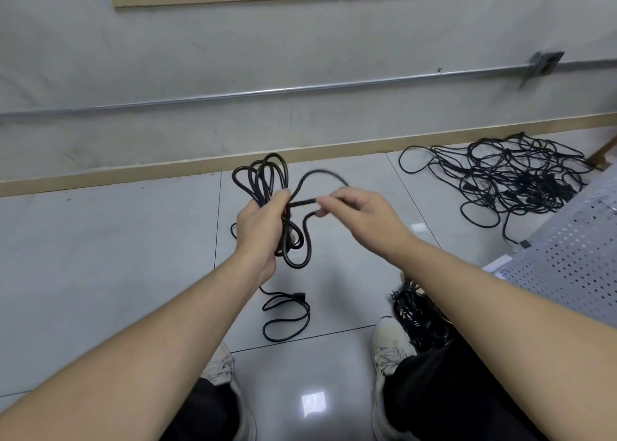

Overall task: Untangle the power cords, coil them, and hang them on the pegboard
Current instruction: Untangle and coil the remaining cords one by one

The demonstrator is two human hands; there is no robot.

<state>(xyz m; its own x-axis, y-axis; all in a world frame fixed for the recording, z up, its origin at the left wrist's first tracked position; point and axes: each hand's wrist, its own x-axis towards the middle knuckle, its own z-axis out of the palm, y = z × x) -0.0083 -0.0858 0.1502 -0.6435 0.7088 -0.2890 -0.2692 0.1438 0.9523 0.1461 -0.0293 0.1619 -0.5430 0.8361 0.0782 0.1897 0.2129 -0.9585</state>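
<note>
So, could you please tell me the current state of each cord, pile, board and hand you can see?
coiled cord: partly coiled, gripped mid-bundle, tail trailing on the floor.
left hand: grips the coil.
right hand: fingers pinch the cord's free stretch.
tangled pile: on the floor by the wall, untouched.
second cord bundle: on the floor beside the right shoe.
perforated board: nothing hanging on it.

The left hand (263, 227) is hiding the middle of the coiled cord (267, 180), the right forearm (484, 293) is covering part of a cord bundle (417, 320), and the perforated panel (574, 250) is running off the frame's right edge.
</note>
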